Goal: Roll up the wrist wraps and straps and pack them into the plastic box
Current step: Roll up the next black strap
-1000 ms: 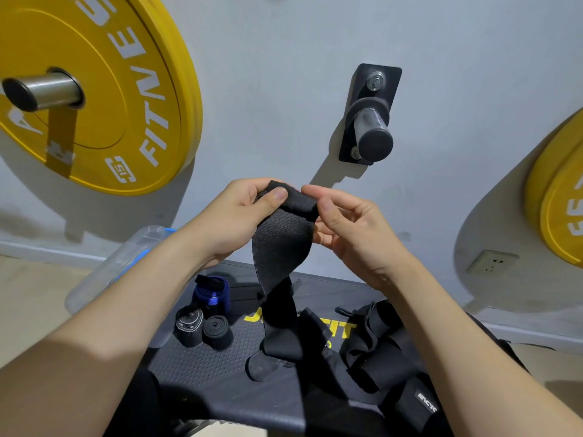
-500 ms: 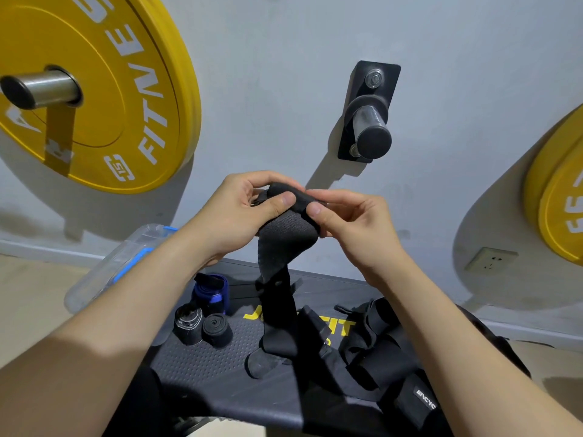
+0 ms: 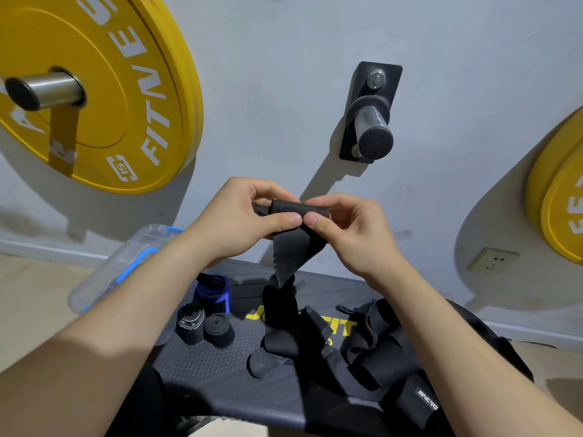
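Black woven strap [image 3: 298, 210], held up in the air above the surface [image 3: 208, 370]. Its top end is wound into a short, tight cylinder. Left hand [image 3: 239, 222] and right hand [image 3: 356, 238] both grip that roll: thumbs meet on its front, fingers [image 3: 334, 199] are curled over the top and clamped on it. The unrolled tail hangs flat with a coarse matte weave, then twists narrow, and its lower end lies on the surface.

The surface is a dark pad with a dimpled grain. Its yellow lettering is partly covered.

Three finished rolls stand at left:
- blue roll [image 3: 214, 293]
- grey-edged roll [image 3: 191, 323]
- plain black roll [image 3: 219, 330], touching the grey-edged one

Loose straps [image 3: 378, 351] lie tangled at right, their number unclear. One carries a white label.

The plastic box [image 3: 126, 266] is clear with blue latches and sits at the far left, mostly behind the left forearm. Its contents cannot be made out.

A yellow weight plate [image 3: 132, 89] hangs on the wall, cut off by the frame edge.
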